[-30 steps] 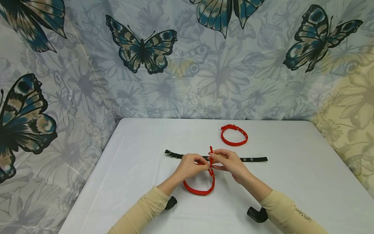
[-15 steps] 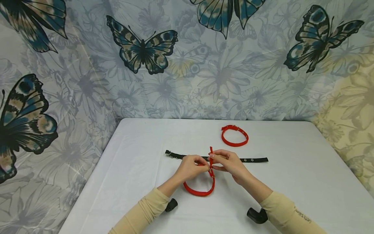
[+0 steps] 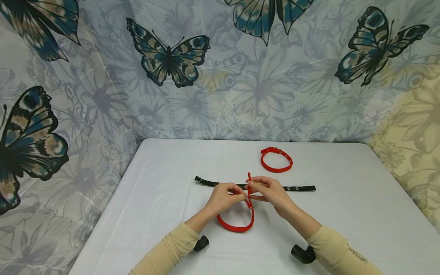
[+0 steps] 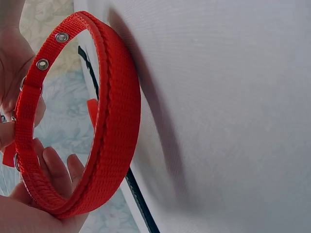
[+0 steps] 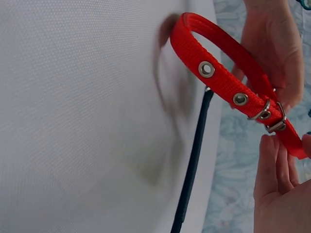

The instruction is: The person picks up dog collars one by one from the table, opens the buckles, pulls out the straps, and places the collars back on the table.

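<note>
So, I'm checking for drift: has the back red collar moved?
No: the back red collar keeps its place against the table edge in the head view.

Dark lettering [image 3: 358, 255] stands on the beige right sleeve [image 3: 338, 248], up the forearm from its cuff [image 3: 314, 236], slanting along the fabric in the head view. It may begin "Less", but is too small and blurred to read fully.

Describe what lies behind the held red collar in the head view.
Behind the held collar, a black strap lies on the white table, with a second red collar farther back. The left grip and right grip hide stretches of the strap.
</note>
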A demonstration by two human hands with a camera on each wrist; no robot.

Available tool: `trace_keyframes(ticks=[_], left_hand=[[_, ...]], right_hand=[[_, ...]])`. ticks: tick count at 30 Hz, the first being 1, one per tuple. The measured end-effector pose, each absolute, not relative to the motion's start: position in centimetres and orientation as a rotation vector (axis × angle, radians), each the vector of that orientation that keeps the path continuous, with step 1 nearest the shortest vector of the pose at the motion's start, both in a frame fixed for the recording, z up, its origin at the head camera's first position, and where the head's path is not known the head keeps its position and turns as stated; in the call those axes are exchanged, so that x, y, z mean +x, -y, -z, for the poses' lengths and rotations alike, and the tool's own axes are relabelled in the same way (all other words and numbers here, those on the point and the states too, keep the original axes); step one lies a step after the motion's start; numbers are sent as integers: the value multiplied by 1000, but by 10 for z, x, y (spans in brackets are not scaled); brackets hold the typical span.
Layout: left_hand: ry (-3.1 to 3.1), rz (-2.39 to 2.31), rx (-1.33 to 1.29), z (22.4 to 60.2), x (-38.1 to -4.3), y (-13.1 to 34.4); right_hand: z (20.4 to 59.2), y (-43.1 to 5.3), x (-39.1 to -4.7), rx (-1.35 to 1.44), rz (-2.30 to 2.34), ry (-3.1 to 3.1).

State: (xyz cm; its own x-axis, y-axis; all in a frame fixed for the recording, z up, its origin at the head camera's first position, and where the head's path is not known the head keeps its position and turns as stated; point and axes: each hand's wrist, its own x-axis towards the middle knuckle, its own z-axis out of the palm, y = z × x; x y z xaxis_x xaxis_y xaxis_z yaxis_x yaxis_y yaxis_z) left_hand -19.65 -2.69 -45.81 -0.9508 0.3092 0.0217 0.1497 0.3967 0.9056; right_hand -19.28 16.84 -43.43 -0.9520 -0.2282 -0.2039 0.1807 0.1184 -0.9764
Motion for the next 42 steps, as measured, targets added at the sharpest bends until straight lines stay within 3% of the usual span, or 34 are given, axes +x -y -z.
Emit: trace_keyframes(ticks=[29,42], left_hand=[[-1957,-2094,17,473,-196,31],[-1868,-2139,26,475,-194,34]], right_hand=[[465,-182,-171,-64,1686,-2161],[462,-178,-174,-54,1772,-2108]])
